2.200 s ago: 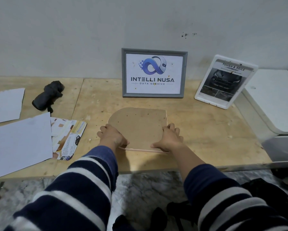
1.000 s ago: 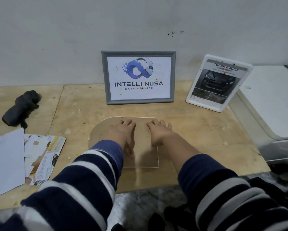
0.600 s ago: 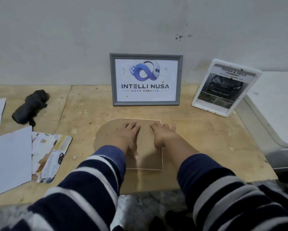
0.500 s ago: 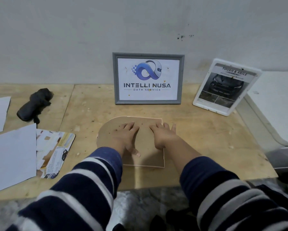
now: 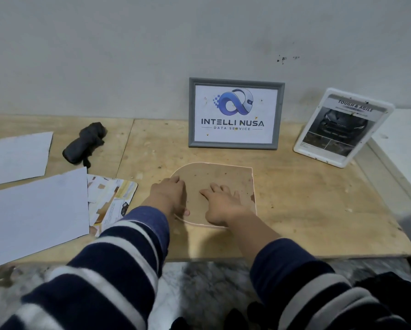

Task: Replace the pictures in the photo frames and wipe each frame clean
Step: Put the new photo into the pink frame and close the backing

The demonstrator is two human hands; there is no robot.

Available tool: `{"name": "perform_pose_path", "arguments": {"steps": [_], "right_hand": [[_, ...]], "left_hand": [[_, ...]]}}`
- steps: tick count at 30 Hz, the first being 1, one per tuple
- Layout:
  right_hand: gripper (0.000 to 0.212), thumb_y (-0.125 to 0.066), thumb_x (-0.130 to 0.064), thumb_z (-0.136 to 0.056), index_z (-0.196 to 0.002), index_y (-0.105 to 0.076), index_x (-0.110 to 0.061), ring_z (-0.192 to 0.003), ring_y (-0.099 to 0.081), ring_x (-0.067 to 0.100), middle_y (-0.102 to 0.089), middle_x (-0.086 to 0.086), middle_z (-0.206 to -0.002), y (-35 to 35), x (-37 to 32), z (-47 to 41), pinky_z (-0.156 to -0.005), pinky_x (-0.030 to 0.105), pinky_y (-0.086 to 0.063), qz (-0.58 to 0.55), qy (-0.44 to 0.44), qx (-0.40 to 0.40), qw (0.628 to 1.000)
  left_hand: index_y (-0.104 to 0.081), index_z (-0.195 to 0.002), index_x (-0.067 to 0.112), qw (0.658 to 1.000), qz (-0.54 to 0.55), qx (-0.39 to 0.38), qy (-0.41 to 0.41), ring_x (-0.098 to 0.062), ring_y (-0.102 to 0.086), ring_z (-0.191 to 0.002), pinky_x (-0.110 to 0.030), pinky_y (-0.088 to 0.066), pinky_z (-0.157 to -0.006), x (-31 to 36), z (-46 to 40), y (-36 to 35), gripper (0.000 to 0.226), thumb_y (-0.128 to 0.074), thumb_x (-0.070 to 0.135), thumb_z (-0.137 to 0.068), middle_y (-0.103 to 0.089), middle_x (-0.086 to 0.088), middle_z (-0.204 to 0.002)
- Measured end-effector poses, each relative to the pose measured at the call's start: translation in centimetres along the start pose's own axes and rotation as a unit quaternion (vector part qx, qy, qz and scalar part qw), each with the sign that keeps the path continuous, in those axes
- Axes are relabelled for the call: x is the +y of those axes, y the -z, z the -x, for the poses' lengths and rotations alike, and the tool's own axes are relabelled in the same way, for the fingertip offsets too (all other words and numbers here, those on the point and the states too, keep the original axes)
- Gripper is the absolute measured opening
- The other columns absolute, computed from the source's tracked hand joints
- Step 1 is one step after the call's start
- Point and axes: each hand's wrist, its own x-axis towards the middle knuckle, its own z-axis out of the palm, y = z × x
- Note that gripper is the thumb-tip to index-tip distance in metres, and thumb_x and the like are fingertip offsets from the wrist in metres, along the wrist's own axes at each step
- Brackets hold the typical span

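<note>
An arch-shaped frame (image 5: 218, 177) lies face down on the wooden table (image 5: 307, 210), brown backing board up, pale rim showing at its edges. My left hand (image 5: 170, 195) lies on its left edge with the thumb at the near rim. Flat on the backing, my right hand (image 5: 223, 203) has its fingers spread. A grey frame (image 5: 235, 113) with a logo picture and a white frame (image 5: 342, 127) with a car picture lean against the wall behind. A dark rolled cloth (image 5: 85, 142) lies at the left.
White paper sheets (image 5: 33, 210) and a printed picture (image 5: 111, 201) lie at the left of the table. A white appliance (image 5: 404, 144) stands at the right edge. The table's front edge runs just below the arch frame.
My left hand slid from the middle of the backing board to its left edge. My right hand stayed flat on the board, shifting slightly toward me.
</note>
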Motion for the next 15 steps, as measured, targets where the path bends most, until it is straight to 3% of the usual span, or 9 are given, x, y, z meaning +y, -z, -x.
{"name": "perform_pose_path", "arguments": {"steps": [5, 8, 12, 15], "right_hand": [[0.086, -0.066, -0.020, -0.078, -0.150, -0.021, -0.035, -0.143, -0.014, 0.031, -0.014, 0.002, -0.159, 0.3, -0.3, -0.9, -0.117, 0.054, -0.014, 0.014, -0.009, -0.020, 1.000], [0.088, -0.073, -0.026, -0.077, -0.149, -0.024, -0.035, -0.140, -0.021, 0.030, -0.021, 0.002, -0.155, -0.2, -0.4, -1.4, -0.114, 0.050, -0.024, 0.018, -0.008, 0.001, 1.000], [0.086, -0.073, -0.024, -0.077, -0.148, -0.026, -0.034, -0.141, -0.019, 0.028, -0.021, 0.001, -0.155, -0.6, -0.3, -1.3, -0.111, 0.047, -0.031, 0.002, -0.006, 0.021, 1.000], [0.067, -0.069, -0.025, -0.081, -0.140, -0.039, -0.031, -0.139, -0.024, 0.026, -0.028, 0.002, -0.151, -1.3, -0.1, -0.2, -0.111, 0.042, -0.031, -0.015, 0.002, 0.060, 0.998]], "left_hand": [[-0.035, -0.142, 0.017, 0.999, -0.037, 0.021, -0.001, -0.023, -0.046, -0.127, -0.037, -0.041, -0.098, -0.1, -0.3, -0.2, 0.092, -0.073, 0.060, -0.070, -0.038, 0.000, -0.147], [-0.035, -0.142, 0.015, 0.998, -0.053, 0.045, 0.003, -0.022, -0.047, -0.126, -0.038, -0.036, -0.103, 0.1, -0.5, -0.4, 0.094, -0.073, 0.062, -0.069, -0.040, -0.001, -0.145], [-0.033, -0.143, 0.016, 0.998, -0.041, 0.054, 0.007, -0.022, -0.040, -0.132, -0.044, -0.026, -0.109, 0.1, -0.3, -0.9, 0.091, -0.072, 0.058, -0.073, -0.035, -0.002, -0.148], [-0.026, -0.147, 0.017, 0.999, 0.002, 0.044, -0.001, -0.024, -0.030, -0.137, -0.046, -0.027, -0.107, -0.1, 0.3, -1.5, 0.088, -0.070, 0.051, -0.079, -0.023, -0.003, -0.154]]}}
